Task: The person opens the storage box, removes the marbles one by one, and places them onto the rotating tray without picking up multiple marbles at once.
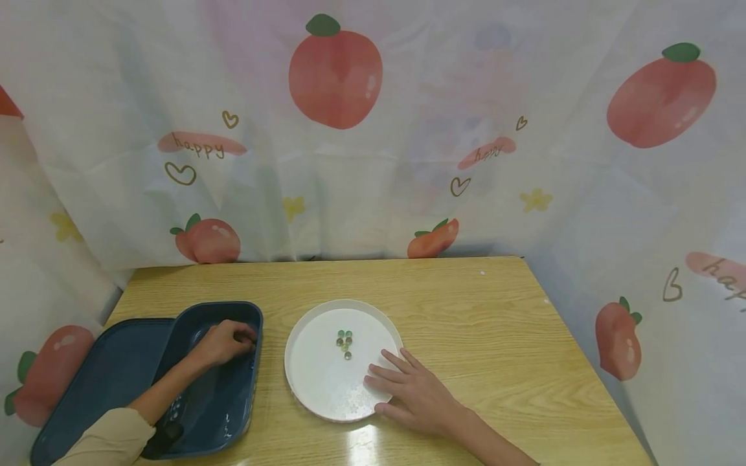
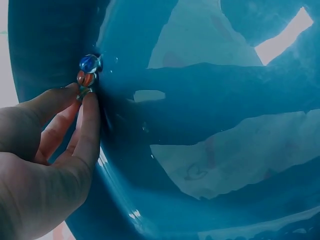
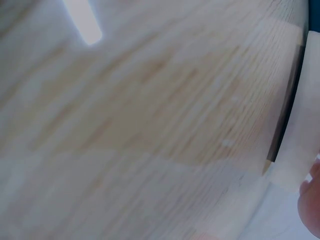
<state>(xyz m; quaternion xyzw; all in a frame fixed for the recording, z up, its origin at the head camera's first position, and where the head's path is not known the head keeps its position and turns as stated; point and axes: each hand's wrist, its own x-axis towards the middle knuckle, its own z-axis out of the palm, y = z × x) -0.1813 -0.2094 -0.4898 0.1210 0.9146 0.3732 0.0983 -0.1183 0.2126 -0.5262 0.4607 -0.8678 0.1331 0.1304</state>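
Inside the dark blue tray (image 1: 233,421), my left hand (image 1: 224,343) works at the far right wall. The left wrist view shows its thumb and finger pinching a greenish glass marble (image 2: 84,94). An orange marble (image 2: 86,78) and a blue marble (image 2: 89,63) lie in line beyond the fingertips, against the tray wall. My right hand (image 1: 416,395) is spread with straight fingers over the right rim of a round white plate (image 1: 315,382). Several glass marbles (image 1: 348,356) sit grouped on the plate. In the right wrist view only a finger (image 3: 311,202) shows beside the plate's edge.
A second dark blue tray (image 1: 99,382) lies at the left, partly under the first. Water drops or wet shine show on the tray floor. The wooden table (image 1: 478,330) extends right of the plate. A fruit-patterned curtain (image 1: 373,175) stands behind the table and at both sides.
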